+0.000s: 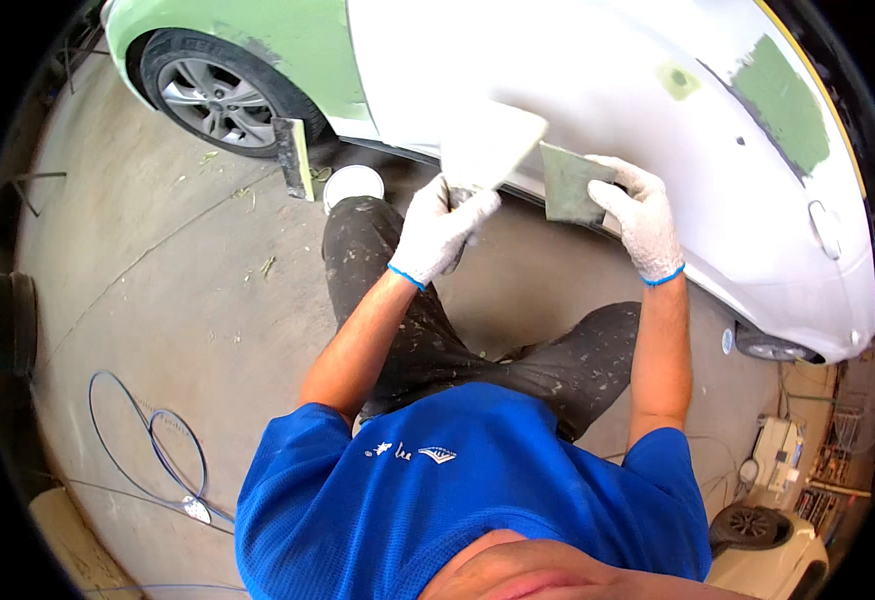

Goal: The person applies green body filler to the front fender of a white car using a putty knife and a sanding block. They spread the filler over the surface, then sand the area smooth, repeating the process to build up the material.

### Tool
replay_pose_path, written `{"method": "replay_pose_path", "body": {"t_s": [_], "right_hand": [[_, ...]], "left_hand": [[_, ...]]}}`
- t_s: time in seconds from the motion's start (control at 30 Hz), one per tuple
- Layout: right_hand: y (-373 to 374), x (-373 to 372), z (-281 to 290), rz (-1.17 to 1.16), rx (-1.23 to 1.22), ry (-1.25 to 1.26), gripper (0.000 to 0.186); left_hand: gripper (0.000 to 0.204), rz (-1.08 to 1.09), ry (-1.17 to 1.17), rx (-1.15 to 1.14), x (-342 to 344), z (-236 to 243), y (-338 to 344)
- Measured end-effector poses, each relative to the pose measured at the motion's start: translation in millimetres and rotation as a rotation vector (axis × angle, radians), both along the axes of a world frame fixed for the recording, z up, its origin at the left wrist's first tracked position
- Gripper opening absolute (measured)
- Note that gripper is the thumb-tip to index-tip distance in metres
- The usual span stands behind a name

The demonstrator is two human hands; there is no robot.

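Note:
My left hand (435, 230), in a white knit glove with a blue cuff, is closed on a putty knife. The wide, pale blade of the putty knife (487, 145) points up and away in front of the car's side. My right hand (645, 215), gloved alike, pinches a thin, squarish grey-green plate (571, 186) between thumb and fingers. The plate's left edge is close to the blade's corner; whether they touch I cannot tell. Beyond both hands stands a car (407, 60), mostly white, with light green front bodywork and green patches.
A white bucket (354, 184) stands by my left knee. Beside it, a dark board with a yellowish edge (293, 160) leans near the front wheel (219, 98). A blue hose (152, 440) loops across the concrete floor. Tyres (12, 322) are at the far left.

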State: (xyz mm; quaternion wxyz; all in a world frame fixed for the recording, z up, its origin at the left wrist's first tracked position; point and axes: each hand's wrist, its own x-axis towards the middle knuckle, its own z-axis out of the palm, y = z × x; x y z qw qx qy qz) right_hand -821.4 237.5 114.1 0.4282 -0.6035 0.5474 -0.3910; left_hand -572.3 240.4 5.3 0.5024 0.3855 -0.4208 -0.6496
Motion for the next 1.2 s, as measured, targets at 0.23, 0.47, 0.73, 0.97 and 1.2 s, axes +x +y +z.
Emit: {"method": "replay_pose_path", "body": {"t_s": [0.23,0.47,0.73,0.97,1.2], "right_hand": [[-22.2,37.6,-5.5,-0.272,-0.278,0.007,0.019],[-52.3,100.3,-39.8,-0.016,0.030,0.102,0.022],[-87.3,164.0,-28.5,-0.017,-0.368,-0.186,0.015],[-142.2,230.7,-29.5,-0.044,-0.900,0.088,0.035],[-174.8,230.3,8.6,-0.007,-0.863,-0.106,0.034]], "left_hand": [[0.024,0.232,0.011,0.130,51.6,-31.6,12.0],[0.023,0.364,0.007,0.142,78.8,-42.3,38.8],[0.035,0.706,0.334,-0.085,114.5,33.0,-56.0],[0.035,0.905,0.414,-0.037,133.3,15.7,-103.9],[0.031,0.862,0.587,-0.130,165.9,13.2,-123.5]]}}
